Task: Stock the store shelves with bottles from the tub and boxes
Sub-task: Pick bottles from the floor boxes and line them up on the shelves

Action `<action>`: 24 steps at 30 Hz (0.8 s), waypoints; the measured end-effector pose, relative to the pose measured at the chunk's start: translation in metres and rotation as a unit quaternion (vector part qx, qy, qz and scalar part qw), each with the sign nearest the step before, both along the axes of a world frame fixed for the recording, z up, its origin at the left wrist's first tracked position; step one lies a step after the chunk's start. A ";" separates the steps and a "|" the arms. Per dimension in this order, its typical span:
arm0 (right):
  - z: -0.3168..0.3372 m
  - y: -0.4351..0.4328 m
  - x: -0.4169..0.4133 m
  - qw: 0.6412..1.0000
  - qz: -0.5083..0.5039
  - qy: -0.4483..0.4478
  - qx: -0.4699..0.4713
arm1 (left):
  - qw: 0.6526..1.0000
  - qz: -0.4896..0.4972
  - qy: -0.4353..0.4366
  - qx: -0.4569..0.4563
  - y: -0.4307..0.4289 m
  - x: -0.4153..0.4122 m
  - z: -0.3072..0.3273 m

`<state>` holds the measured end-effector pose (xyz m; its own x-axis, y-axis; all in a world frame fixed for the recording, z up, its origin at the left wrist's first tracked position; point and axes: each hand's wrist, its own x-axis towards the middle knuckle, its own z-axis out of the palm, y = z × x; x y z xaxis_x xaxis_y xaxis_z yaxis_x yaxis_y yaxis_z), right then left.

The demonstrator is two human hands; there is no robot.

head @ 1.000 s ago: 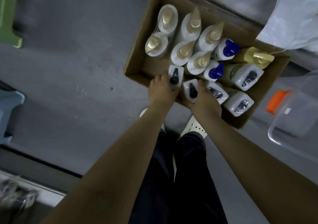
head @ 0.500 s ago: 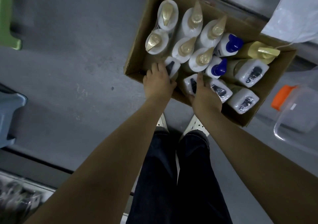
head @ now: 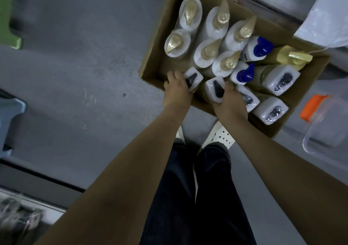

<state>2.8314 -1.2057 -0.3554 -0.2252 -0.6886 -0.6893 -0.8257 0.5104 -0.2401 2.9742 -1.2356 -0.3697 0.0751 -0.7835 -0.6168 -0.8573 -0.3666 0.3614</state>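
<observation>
A cardboard box [head: 159,47] packed with upright bottles is seen standing on the grey floor [head: 75,75]. The left grip [head: 176,91] is curled round the first black-capped bottle [head: 194,77] at the box's near left corner, and the right grip [head: 230,101] is closed round the second black-capped bottle [head: 213,90] just beside it. Gold-capped bottles [head: 209,52] are ranged behind them.

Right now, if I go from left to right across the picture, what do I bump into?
Green stool → left hand → first black-pump bottle, which that hand holds → second black-pump bottle, gripped by the right hand → orange lid.
</observation>
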 end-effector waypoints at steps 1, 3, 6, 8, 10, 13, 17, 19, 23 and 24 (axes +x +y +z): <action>0.002 0.000 0.000 1.000 -0.017 -0.009 -0.013 | 1.000 0.012 0.007 -0.007 0.001 0.003 0.000; 0.009 0.001 0.001 0.998 -0.048 -0.030 -0.039 | 0.999 0.030 0.024 -0.022 0.003 0.010 0.002; 0.027 0.004 0.001 0.987 -0.109 -0.060 -0.097 | 0.995 0.053 0.052 -0.069 0.007 0.018 0.016; 0.045 0.007 0.000 0.975 -0.159 -0.081 -0.133 | 0.988 0.061 0.080 -0.115 0.010 0.020 0.034; 0.069 0.011 -0.001 0.961 -0.195 -0.104 -0.166 | 0.978 0.075 0.119 -0.151 0.014 0.020 0.063; 0.114 0.009 -0.003 0.943 -0.235 -0.120 -0.203 | 0.966 0.093 0.153 -0.186 0.015 0.020 0.111; 0.187 -0.001 -0.008 0.917 -0.289 -0.146 -0.233 | 0.960 0.113 0.177 -0.186 0.011 0.014 0.185; 0.230 -0.005 -0.009 0.904 -0.302 -0.174 -0.247 | 0.954 0.138 0.186 -0.190 0.008 0.011 0.229; 0.336 -0.005 -0.013 0.884 -0.286 -0.223 -0.295 | 0.937 0.179 0.212 -0.213 0.007 0.014 0.335; 0.361 -0.005 -0.014 0.881 -0.276 -0.235 -0.306 | 0.930 0.195 0.222 -0.218 0.007 0.018 0.359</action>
<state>2.8172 -1.2107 0.0053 -0.4305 -0.8386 -0.3339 -0.2292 0.4593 -0.8582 2.9921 -1.2284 -0.0102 0.2197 -0.9331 -0.2847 -0.4198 -0.3538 0.8358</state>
